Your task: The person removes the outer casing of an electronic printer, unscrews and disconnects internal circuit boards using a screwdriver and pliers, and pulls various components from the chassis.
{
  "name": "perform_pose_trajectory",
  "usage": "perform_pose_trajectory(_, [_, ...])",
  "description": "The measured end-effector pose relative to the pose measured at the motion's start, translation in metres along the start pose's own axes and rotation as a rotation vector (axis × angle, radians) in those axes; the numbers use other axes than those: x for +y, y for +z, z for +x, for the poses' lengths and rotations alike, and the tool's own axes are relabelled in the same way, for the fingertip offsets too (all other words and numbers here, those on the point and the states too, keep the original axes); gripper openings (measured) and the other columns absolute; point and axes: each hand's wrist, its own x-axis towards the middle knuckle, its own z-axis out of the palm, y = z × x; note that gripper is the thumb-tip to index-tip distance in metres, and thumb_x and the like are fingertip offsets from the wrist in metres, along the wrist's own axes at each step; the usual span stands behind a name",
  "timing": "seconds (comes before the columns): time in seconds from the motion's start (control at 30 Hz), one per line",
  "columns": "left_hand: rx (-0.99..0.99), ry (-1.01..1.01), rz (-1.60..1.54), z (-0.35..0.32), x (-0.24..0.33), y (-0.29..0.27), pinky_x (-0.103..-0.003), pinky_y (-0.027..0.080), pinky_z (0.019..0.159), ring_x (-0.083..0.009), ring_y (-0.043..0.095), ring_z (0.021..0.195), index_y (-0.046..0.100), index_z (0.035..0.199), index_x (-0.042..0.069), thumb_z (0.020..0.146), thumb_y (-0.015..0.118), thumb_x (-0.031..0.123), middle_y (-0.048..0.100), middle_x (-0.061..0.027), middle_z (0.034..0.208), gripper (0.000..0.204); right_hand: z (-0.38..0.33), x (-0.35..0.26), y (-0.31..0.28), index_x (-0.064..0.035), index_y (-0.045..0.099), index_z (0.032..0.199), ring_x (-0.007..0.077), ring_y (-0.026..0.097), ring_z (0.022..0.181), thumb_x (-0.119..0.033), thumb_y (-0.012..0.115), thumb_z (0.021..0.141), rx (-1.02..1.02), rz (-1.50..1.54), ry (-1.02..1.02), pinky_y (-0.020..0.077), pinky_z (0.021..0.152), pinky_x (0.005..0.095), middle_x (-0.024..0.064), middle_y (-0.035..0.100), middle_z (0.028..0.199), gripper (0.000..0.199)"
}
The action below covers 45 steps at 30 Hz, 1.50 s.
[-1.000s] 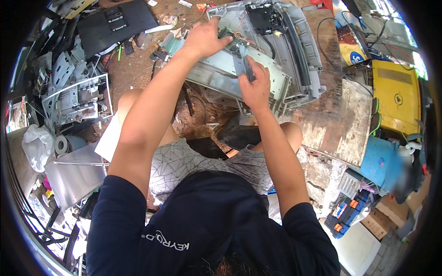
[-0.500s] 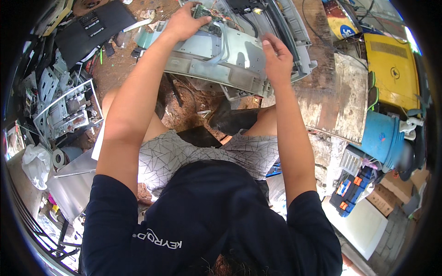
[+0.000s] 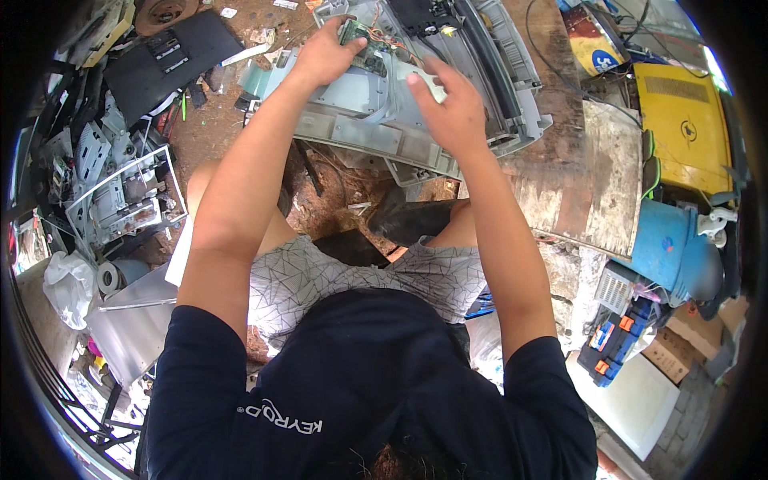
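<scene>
Grey plastic casing: a gutted machine housing [image 3: 376, 132] lies on the reddish dirt in front of the seated person's knees, tilted, its inside facing up; both hands work in its upper part.

Right hand: the right hand [image 3: 452, 112] hovers over the casing's middle, fingers spread loosely and pinching nothing that can be seen; whether the palm touches the plastic cannot be told.

Left hand: the left hand [image 3: 324, 52] is closed around a green circuit board [image 3: 360, 36] at the casing's far edge, thumb and fingers pinching its near side.

Wires: thin coloured wires [image 3: 392, 44] run from the board, just right of the grip, into the housing.

Step in hand: judged from this, the board is being worked loose from the casing, wires not yet free.

Next move calls for: a steadying press from the spread hand on the casing, and a pull that clears the wires.

Beyond the grip: a black panel [image 3: 164, 60] lies far left; a yellow box [image 3: 688, 128] well to the right.
</scene>
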Motion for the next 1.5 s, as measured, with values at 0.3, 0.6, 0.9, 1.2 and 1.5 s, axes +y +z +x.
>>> perform_pose_trajectory(0.3, [-0.035, -0.014, -0.045, -0.001, 0.003, -0.002, -0.042, 0.044, 0.100, -0.0351, 0.058, 0.118, 0.048, 0.138, 0.011, 0.083, 0.068, 0.044, 0.062, -0.0207, 0.124, 0.066, 0.034, -0.018, 0.036, -0.0085, 0.065, 0.116, 0.0337, 0.064, 0.100, -0.027, 0.068, 0.079, -0.226, -0.359, -0.057, 0.0517, 0.086, 0.0433, 0.0158, 0.067, 0.108, 0.041])
perform_pose_trajectory(0.6, [-0.020, 0.015, 0.025, -0.001, 0.001, 0.004, -0.050, 0.037, 0.104, -0.0337, 0.058, 0.119, 0.044, 0.142, 0.017, 0.082, 0.066, 0.047, 0.061, -0.0162, 0.128, 0.071, 0.053, -0.012, 0.045, -0.0100, 0.070, 0.098, 0.0362, 0.068, 0.079, -0.019, 0.066, 0.082, -0.223, -0.431, -0.027, 0.0547, 0.072, 0.0460, 0.0171, 0.070, 0.083, 0.020])
perform_pose_trajectory(0.9, [-0.102, -0.081, 0.148, -0.004, 0.018, -0.003, -0.041, 0.046, 0.098, -0.0368, 0.060, 0.114, 0.047, 0.136, 0.000, 0.075, 0.073, 0.050, 0.062, -0.0255, 0.120, 0.083, 0.052, -0.004, 0.042, -0.0078, 0.069, 0.088, 0.0366, 0.068, 0.074, -0.024, 0.066, 0.085, -0.245, -0.416, -0.088, 0.0540, 0.068, 0.0473, 0.0182, 0.069, 0.079, 0.017])
perform_pose_trajectory(1.2, [-0.073, -0.066, 0.131, -0.007, 0.019, -0.004, -0.049, 0.041, 0.099, -0.0344, 0.061, 0.112, 0.054, 0.127, 0.006, 0.080, 0.068, 0.045, 0.066, -0.0180, 0.116, 0.063, 0.062, -0.014, 0.036, -0.0106, 0.069, 0.086, 0.0380, 0.066, 0.077, -0.027, 0.060, 0.088, -0.374, -0.571, -0.134, 0.0535, 0.070, 0.0481, 0.0161, 0.069, 0.082, 0.019])
perform_pose_trajectory(1.5, [-0.084, -0.080, 0.136, -0.009, 0.026, -0.012, -0.041, 0.045, 0.100, -0.0350, 0.058, 0.118, 0.047, 0.137, 0.003, 0.078, 0.070, 0.046, 0.061, -0.0216, 0.125, 0.077, 0.072, -0.013, 0.034, -0.0089, 0.067, 0.081, 0.0368, 0.067, 0.075, -0.022, 0.058, 0.087, -0.450, -0.664, -0.316, 0.0536, 0.069, 0.0472, 0.0155, 0.069, 0.078, 0.017])
